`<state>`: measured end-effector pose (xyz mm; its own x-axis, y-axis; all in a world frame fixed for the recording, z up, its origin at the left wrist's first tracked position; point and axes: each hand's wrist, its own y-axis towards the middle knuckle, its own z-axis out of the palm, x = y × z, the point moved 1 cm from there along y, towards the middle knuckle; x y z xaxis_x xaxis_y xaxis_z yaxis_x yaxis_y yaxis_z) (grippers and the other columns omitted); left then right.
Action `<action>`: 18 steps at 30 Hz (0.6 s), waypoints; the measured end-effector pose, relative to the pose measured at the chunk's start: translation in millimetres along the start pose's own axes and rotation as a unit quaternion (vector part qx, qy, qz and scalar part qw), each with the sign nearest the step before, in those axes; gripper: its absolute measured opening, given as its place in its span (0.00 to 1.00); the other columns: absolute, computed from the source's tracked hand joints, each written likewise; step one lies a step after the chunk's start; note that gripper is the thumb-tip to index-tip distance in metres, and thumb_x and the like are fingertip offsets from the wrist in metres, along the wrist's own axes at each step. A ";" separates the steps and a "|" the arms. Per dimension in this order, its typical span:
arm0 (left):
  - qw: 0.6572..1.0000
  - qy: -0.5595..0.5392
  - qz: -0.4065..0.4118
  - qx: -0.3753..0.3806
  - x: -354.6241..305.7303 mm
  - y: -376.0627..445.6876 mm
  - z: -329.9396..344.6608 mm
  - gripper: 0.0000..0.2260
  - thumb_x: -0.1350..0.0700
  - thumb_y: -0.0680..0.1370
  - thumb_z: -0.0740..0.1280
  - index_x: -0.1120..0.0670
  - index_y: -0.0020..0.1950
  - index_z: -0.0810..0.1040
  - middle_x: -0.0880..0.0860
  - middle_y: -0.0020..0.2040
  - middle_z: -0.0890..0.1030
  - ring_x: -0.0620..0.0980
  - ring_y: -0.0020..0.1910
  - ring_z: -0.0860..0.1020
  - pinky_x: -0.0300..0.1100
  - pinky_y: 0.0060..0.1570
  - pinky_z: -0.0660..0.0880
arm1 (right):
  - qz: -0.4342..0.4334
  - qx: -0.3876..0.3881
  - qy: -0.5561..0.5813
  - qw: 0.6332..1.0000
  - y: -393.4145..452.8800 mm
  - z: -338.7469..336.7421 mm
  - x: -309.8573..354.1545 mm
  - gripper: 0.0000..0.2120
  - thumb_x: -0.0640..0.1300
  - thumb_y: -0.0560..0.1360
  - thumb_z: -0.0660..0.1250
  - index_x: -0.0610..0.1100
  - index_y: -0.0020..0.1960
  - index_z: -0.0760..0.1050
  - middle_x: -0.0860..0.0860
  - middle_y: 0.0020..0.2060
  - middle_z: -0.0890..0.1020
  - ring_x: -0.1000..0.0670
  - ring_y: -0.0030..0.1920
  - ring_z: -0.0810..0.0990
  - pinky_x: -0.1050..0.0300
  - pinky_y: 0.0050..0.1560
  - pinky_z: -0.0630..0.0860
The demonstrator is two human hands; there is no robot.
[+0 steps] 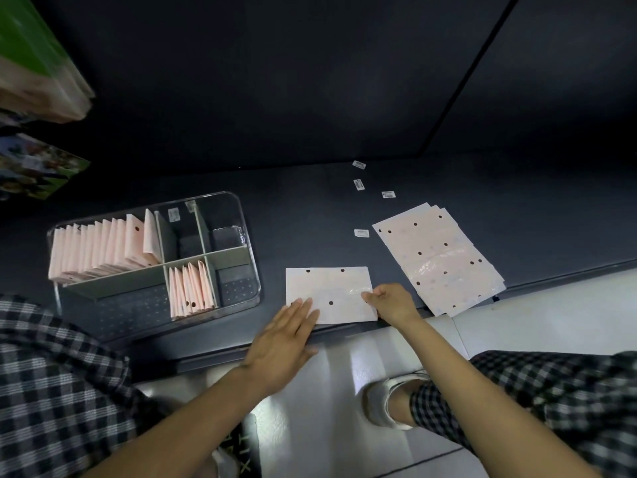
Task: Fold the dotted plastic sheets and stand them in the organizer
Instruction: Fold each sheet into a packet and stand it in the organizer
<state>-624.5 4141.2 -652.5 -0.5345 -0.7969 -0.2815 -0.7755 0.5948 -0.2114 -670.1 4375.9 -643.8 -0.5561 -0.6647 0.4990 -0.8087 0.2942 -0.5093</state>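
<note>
One pale pink dotted plastic sheet (331,288) lies flat near the front edge of the dark shelf. My left hand (282,343) lies flat with straight fingers on the sheet's lower left corner. My right hand (393,303) pinches the sheet's right edge with curled fingers. A stack of unfolded dotted sheets (439,258) lies at an angle to the right. The clear organizer (250,270) stands at the left; folded sheets (103,250) stand upright in its back left compartment, and several more folded sheets (191,291) in a front middle one.
Small white barcode labels (361,233) lie scattered on the shelf behind the sheets. Colourful packages (38,63) hang at the upper left. The dark shelf's front edge (344,331) runs just below my hands, with pale floor and my shoe (382,401) beneath.
</note>
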 end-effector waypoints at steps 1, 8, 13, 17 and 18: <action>1.000 0.017 -0.001 0.023 1.6 -1.7 3.5 0.29 0.42 0.82 0.50 0.51 0.78 0.41 0.52 0.77 0.38 0.50 0.76 0.37 0.42 0.70 0.30 | -0.001 -0.005 0.002 1.000 -0.5 0.6 -0.2 0.16 0.49 0.75 0.66 0.45 0.32 0.68 0.49 0.33 0.75 0.49 0.40 0.73 0.60 0.40 0.66; 0.995 0.082 0.002 0.062 9.6 -2.5 6.4 0.28 0.40 0.81 0.48 0.39 0.70 0.30 0.55 0.72 0.28 0.52 0.69 0.26 0.49 0.71 0.32 | -0.267 -0.174 -0.090 0.944 -34.7 10.6 -5.7 0.10 0.44 0.74 0.69 0.43 0.54 0.77 0.49 0.51 0.79 0.47 0.51 0.75 0.55 0.48 0.73; 0.993 0.103 0.007 0.063 10.5 -0.3 3.9 0.27 0.38 0.80 0.49 0.36 0.71 0.32 0.60 0.75 0.33 0.56 0.75 0.33 0.53 0.73 0.36 | -0.475 -0.098 -0.264 0.834 -48.3 35.2 -10.8 0.18 0.46 0.75 0.69 0.42 0.63 0.76 0.48 0.65 0.76 0.46 0.66 0.74 0.48 0.66 0.70; 0.994 0.088 0.007 0.058 12.2 3.8 -3.8 0.25 0.37 0.80 0.50 0.33 0.74 0.43 0.61 0.77 0.38 0.56 0.76 0.40 0.52 0.74 0.41 | -0.491 -0.140 -0.298 0.807 -45.3 27.0 -24.7 0.20 0.45 0.67 0.77 0.43 0.58 0.81 0.49 0.60 0.80 0.49 0.59 0.79 0.53 0.55 0.78; 0.995 0.083 0.009 0.055 12.6 4.7 -5.3 0.25 0.37 0.79 0.51 0.33 0.74 0.45 0.61 0.77 0.39 0.56 0.76 0.41 0.52 0.74 0.42 | -0.487 -0.153 -0.286 0.811 -44.1 22.0 -26.8 0.20 0.44 0.65 0.78 0.43 0.56 0.82 0.50 0.58 0.81 0.50 0.57 0.81 0.55 0.52 0.80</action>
<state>-636.7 4133.3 -652.2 -0.6028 -0.7874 -0.1295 -0.7289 0.6093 -0.3120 -615.3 4365.6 -650.1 0.4844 -0.8679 0.1095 -0.8691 -0.4632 0.1732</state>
